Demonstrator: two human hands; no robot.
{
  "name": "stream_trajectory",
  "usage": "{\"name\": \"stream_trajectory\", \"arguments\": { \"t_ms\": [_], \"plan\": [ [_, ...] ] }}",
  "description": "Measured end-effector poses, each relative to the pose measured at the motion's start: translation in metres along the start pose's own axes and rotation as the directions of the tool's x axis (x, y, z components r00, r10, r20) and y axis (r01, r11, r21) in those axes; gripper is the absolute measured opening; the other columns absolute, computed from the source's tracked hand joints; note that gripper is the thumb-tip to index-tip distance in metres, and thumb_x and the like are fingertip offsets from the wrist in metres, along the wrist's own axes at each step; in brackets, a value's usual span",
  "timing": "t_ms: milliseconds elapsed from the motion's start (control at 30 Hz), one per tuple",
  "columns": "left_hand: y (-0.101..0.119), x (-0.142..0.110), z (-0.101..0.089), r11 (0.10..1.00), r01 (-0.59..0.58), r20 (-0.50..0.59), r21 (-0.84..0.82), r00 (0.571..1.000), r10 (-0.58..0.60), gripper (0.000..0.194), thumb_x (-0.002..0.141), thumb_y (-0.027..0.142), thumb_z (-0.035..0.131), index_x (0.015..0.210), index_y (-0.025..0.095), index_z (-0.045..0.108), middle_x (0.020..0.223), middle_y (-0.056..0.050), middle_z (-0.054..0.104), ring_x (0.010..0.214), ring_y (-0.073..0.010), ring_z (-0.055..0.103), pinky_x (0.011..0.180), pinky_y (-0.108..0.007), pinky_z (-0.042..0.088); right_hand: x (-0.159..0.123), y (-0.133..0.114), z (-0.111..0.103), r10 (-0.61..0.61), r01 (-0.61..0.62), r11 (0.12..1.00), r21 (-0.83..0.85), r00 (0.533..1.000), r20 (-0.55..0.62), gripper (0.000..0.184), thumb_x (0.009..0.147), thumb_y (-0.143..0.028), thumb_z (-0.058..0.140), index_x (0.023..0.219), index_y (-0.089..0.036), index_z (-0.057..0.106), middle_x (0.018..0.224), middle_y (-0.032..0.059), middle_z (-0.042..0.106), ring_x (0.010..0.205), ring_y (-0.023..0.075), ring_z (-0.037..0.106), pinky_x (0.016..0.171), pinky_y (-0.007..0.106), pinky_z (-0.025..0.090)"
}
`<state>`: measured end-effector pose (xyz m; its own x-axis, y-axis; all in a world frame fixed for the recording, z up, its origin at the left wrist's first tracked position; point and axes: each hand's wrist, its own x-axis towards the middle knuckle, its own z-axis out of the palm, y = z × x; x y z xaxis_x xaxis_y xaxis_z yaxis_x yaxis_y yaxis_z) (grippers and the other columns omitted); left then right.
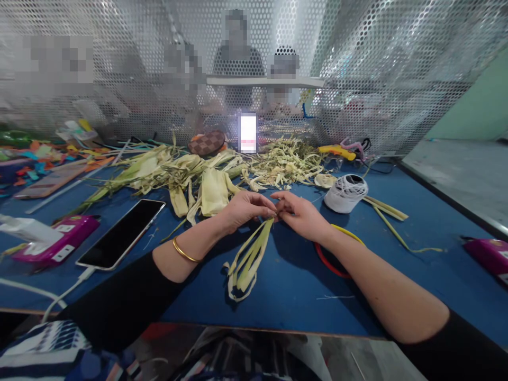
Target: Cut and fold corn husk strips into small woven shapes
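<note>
A bundle of pale green husk strips (248,259) lies on the blue table (293,296), fanning toward me. My left hand (244,207) pinches the bundle's far end, fingers closed on it. My right hand (304,214) meets it from the right, fingertips also pinched at the same end of the strips. A gold bangle sits on my left wrist. Under my right forearm lie a red ring and a yellow ring (331,264).
A pile of corn husks (190,177) and shredded strips (286,161) lies behind my hands. A white thread spool (346,192) stands to the right. A black phone (121,233) and pink box (59,238) lie left. A perforated metal screen (397,63) with people behind it closes the back.
</note>
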<state>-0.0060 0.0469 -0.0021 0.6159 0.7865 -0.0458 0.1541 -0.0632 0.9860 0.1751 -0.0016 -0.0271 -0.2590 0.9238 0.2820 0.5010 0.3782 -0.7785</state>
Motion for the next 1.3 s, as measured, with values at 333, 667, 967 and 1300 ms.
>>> {"name": "stream_trajectory", "arguments": {
  "t_ms": [333,667,967,1300],
  "plan": [
    [-0.005,0.002,0.005,0.999,-0.033,-0.088,0.017,0.996,0.034,0.01,0.063,0.018,0.07,0.072,0.013,0.069,0.064,-0.001,0.066,0.059,-0.0089,0.055,0.059,-0.022,0.045,-0.001,-0.002,0.0,0.022,-0.022,1.0,0.018,1.0,-0.002,0.045,0.074,-0.002,0.043,0.114,-0.021,0.047,0.084,0.0004,0.068,0.07,0.0146,0.069,0.073,0.031,0.052],
    [-0.003,-0.004,0.009,0.833,-0.207,-0.176,0.514,0.924,0.339,0.019,0.072,0.013,0.057,0.08,0.017,0.074,0.077,-0.002,0.073,0.073,-0.0149,0.064,0.068,-0.023,0.046,-0.001,-0.006,0.001,0.036,-0.037,0.999,-0.034,0.999,-0.034,0.039,0.077,-0.004,0.043,0.111,-0.022,0.046,0.088,0.0017,0.07,0.074,0.0165,0.07,0.074,0.032,0.052],
    [-0.006,-0.003,0.005,0.723,-0.248,-0.096,0.644,0.912,0.398,0.019,0.076,0.013,0.056,0.081,0.019,0.074,0.079,-0.002,0.073,0.071,-0.0141,0.063,0.068,-0.022,0.042,-0.001,-0.011,-0.001,-0.016,0.004,0.986,-0.165,0.998,-0.066,0.029,0.081,-0.012,0.045,0.108,-0.021,0.049,0.081,0.002,0.073,0.078,0.0183,0.068,0.075,0.032,0.049],
    [-0.008,-0.004,0.007,0.642,-0.21,-0.136,0.737,0.885,0.446,0.015,0.081,0.022,0.058,0.083,0.02,0.073,0.081,-0.004,0.074,0.074,-0.0161,0.064,0.068,-0.024,0.041,-0.001,-0.013,0.003,0.024,-0.038,0.988,-0.148,0.996,-0.091,0.025,0.083,-0.016,0.048,0.106,-0.021,0.056,0.079,0.0017,0.072,0.077,0.0181,0.068,0.073,0.031,0.049]
  ]
}}
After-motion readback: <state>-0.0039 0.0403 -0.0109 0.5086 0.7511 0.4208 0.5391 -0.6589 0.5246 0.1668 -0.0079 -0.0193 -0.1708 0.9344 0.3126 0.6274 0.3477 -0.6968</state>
